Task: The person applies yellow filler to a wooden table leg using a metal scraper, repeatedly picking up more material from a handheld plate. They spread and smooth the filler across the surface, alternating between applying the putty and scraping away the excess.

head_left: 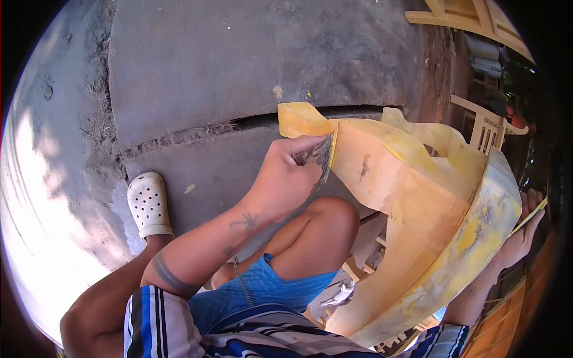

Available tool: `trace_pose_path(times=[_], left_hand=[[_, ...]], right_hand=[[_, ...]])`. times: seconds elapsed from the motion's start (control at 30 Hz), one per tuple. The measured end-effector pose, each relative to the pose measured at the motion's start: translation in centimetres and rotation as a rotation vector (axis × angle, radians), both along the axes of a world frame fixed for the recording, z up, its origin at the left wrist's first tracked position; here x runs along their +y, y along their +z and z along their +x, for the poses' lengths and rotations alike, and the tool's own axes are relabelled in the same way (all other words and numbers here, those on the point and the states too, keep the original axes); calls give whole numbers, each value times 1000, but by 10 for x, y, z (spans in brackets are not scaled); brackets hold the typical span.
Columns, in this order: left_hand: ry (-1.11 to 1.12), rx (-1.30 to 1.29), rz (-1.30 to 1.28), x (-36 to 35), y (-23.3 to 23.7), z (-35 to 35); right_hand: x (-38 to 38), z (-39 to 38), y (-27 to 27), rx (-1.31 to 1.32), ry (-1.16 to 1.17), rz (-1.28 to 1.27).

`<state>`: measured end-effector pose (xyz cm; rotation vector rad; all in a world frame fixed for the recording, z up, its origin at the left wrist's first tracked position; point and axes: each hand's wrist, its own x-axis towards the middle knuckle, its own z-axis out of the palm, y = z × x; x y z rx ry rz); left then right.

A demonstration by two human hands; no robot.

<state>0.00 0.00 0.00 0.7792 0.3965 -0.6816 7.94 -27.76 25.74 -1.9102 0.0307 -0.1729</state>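
Observation:
My left hand pinches a flat, dark-smeared piece with a yellow edge, its edge against a large curved wooden piece. Yellow and grey smears cover much of the wood, which has a cut-out and a block-like end just above the left hand. On the far right, beside the wood's outer face, my right hand has its fingers closed round a thin, yellow-edged flat piece. The wood hides part of that hand.
Dark slabs with a gap between them form the ground. A foot in a white clog rests at left. Wooden chair parts stand at right, a wooden frame at upper right. My bent knee is under the wood.

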Motion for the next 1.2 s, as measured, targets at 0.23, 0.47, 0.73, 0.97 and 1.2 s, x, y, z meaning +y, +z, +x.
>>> trace_pose_path(times=[0.23, 0.47, 0.73, 0.97, 1.2], left_hand=[[202, 59, -85, -9, -11, 9], [189, -404, 463, -48, 24, -13], [132, 117, -145, -11, -72, -9], [153, 204, -384, -22, -73, 15], [169, 99, -206, -12, -12, 16]], right_hand=[[5, -3, 10, 40, 109, 170], [10, -1, 10, -25, 83, 203], [19, -2, 16, -53, -15, 131], [17, 0, 19, -29, -18, 10], [18, -1, 9, 6, 93, 134]])
